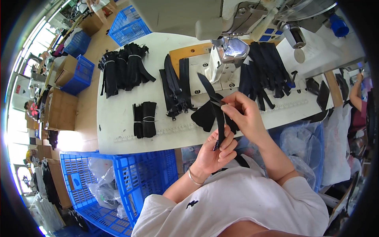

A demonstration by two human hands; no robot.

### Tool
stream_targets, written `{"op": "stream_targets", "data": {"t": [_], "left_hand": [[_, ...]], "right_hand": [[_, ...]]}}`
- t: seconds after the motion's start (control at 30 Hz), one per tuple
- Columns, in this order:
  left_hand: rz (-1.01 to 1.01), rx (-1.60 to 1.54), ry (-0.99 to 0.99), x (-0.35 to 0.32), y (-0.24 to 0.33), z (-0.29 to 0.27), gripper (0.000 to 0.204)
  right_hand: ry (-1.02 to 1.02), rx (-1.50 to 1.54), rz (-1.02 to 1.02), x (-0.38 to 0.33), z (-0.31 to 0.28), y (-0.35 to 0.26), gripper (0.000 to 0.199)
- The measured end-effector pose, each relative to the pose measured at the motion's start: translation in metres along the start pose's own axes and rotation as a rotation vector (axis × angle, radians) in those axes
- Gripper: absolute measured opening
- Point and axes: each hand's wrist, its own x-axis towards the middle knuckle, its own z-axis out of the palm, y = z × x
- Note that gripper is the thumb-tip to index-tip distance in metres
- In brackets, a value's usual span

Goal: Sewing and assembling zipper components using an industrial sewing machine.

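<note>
In front of the sewing machine, a long black zipper (207, 83) stands upright between my two hands. My left hand (219, 150) is closed round its lower end. Higher up, the thumb and fingers of my right hand (245, 115) pinch it near its middle. Behind my hands a dark fabric piece (203, 117) lies on the table, partly covered by them. Loose black zippers (171, 89) with sliders at their near ends lie just left of the needle area. More dark strips (263, 69) are spread right of the machine's post.
The sewing machine head (229, 51) overhangs the white table (118, 146). Tied zipper bundles (124, 69) and two small black rolls (144, 119) lie at left. A blue crate (146, 170) with plastic bags stands below the near left edge. Clear bags (300, 142) fill a bin at right.
</note>
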Motion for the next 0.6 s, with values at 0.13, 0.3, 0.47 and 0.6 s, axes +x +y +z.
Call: {"op": "stream_targets", "data": {"t": [0.13,0.3,0.47,0.6], "left_hand": [[-0.006,0.011,0.004,-0.002,0.001,0.0,0.022],[0.005,0.039,0.017,-0.005,0.006,-0.006,0.023],[0.322,0.648,0.481,-0.006,0.03,0.02,0.016],[0.91,1.356,0.73,0.001,0.092,0.007,0.011]], "right_hand": [[0.061,-0.008,-0.038,0.004,-0.001,0.001,0.017],[0.13,0.244,-0.054,-0.001,-0.014,0.005,0.007],[0.321,0.152,-0.115,-0.016,-0.054,0.007,0.015],[0.505,-0.304,-0.133,-0.03,-0.117,0.037,0.025]]}}
